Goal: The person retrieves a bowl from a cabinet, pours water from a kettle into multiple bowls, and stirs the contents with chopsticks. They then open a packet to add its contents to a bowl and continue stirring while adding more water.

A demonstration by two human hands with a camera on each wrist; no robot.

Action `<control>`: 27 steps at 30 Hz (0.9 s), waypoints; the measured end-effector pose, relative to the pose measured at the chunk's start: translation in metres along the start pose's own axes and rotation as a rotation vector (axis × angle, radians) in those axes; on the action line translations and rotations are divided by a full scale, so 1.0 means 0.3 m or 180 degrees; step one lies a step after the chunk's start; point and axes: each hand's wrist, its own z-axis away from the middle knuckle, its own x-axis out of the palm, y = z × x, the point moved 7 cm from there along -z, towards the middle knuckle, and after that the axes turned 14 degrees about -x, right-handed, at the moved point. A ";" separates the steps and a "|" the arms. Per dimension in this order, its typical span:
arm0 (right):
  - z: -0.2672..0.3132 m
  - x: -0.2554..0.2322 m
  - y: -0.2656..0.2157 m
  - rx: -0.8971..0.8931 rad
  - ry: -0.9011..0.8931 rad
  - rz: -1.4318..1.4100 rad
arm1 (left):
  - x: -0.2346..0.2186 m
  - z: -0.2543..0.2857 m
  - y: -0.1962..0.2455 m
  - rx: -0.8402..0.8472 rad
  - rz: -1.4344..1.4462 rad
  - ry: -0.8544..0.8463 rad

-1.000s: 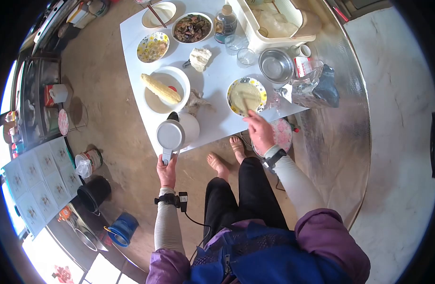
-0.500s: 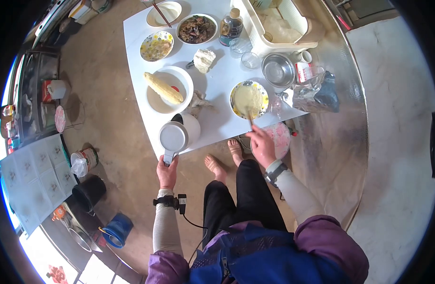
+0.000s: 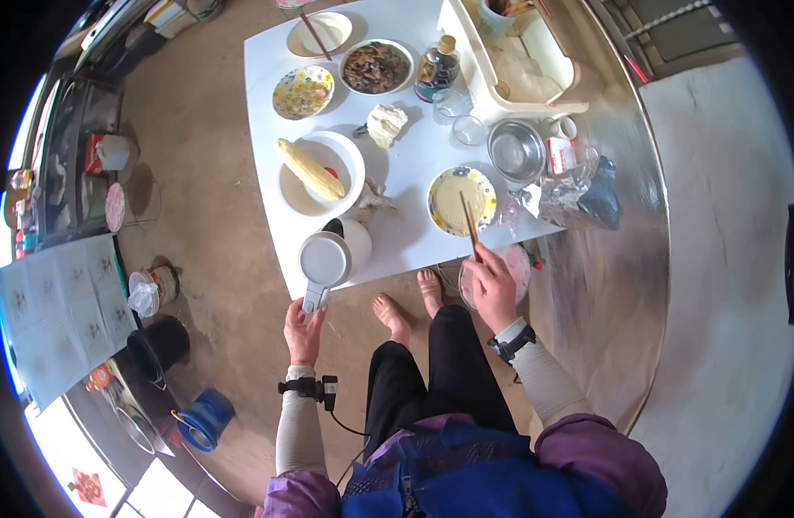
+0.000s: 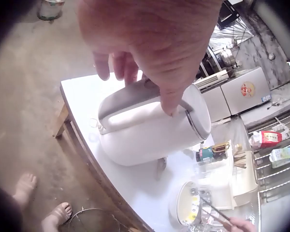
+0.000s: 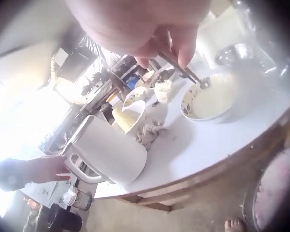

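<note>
At the table's near left corner stands a white electric kettle (image 3: pixel 358 246) with a grey lid. My left hand (image 3: pixel 303 338) is at its handle, thumb on one side and fingers on the other; in the left wrist view the handle's opening (image 4: pixel 135 115) shows no fingers through it. My right hand (image 3: pixel 493 289) pinches a pair of brown chopsticks (image 3: pixel 471 223), their tips over a flower-patterned bowl (image 3: pixel 488 192). Pale, smooth batter (image 3: pixel 453 194) fills much of the bowl. In the right wrist view the chopsticks (image 5: pixel 179 67) slant across the bowl's far rim.
Left of the bowl, a white basin (image 3: pixel 359 173) holds a corn cob (image 3: pixel 309 170), with a grey rag (image 3: pixel 375 200) alongside. Behind stand glasses (image 3: pixel 468 129), a metal bowl (image 3: pixel 516 151), a dark bottle (image 3: pixel 437 69) and dishes of food. A foil bag (image 3: pixel 600 194) lies right.
The chopsticks moved about in the batter and now show more of their length, tips toward the bowl's middle. My left hand has drawn slightly back along the handle. The head view has shifted.
</note>
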 end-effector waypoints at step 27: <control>-0.083 0.479 0.272 -0.0067 -0.2431 0.1425 | -0.415 0.758 -0.570 -0.2113 -0.0152 0.0979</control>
